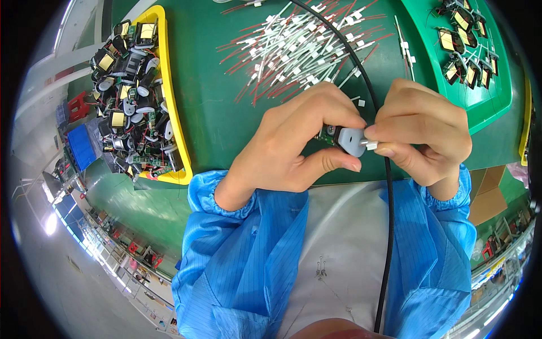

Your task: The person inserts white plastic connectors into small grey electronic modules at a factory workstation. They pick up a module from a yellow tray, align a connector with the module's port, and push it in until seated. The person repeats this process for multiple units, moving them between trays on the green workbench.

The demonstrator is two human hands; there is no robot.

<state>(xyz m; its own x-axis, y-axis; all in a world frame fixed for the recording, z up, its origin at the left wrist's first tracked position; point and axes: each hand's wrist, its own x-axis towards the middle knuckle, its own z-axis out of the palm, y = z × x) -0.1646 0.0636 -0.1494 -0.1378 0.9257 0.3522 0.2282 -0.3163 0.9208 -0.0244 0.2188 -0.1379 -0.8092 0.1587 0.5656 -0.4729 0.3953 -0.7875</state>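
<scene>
My left hand (299, 141) grips a small electronic module (351, 141) between thumb and fingers. The module has a light grey rounded end piece and a green circuit board partly covered by my fingers. My right hand (423, 130) pinches a small white connector (370, 145) right beside the grey piece. Whether the connector is seated in the module cannot be made out. Beyond my hands, a heap of red and white wire leads with white connectors (305, 51) is spread on the green tabletop (209, 113).
To the left, a yellow bin (176, 130) is piled with similar modules (132, 101). A green tray (418, 34) at the far right holds several modules with yellow patches (467, 34). A black cable (367, 73) runs across the table and down past my hands. A cardboard box (488, 195) is at lower right.
</scene>
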